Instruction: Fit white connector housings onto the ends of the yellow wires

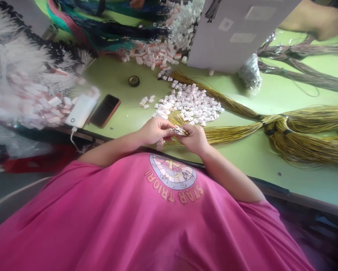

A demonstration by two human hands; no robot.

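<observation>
My right hand (195,139) is closed around a bunch of thin yellow-and-dark wires (231,134) near their ends. Shiny metal tips (179,130) stick out of it to the left. My left hand (155,131) pinches at these tips with thumb and forefinger; whether it also holds a small connector is too small to tell. Just beyond both hands lies a heap of small white plastic connector housings (197,103). More yellow wire ends (176,117) fan out between my hands and the heap. A few pinkish housings (160,144) lie below my left hand.
A second wire bundle (214,91) runs behind the heap, tied to the first at right. A phone (105,110), a white power bank (82,107) and a tape roll (134,81) lie left. A grey panel (222,34) stands behind. Another person's arm (318,20) reaches in at upper right.
</observation>
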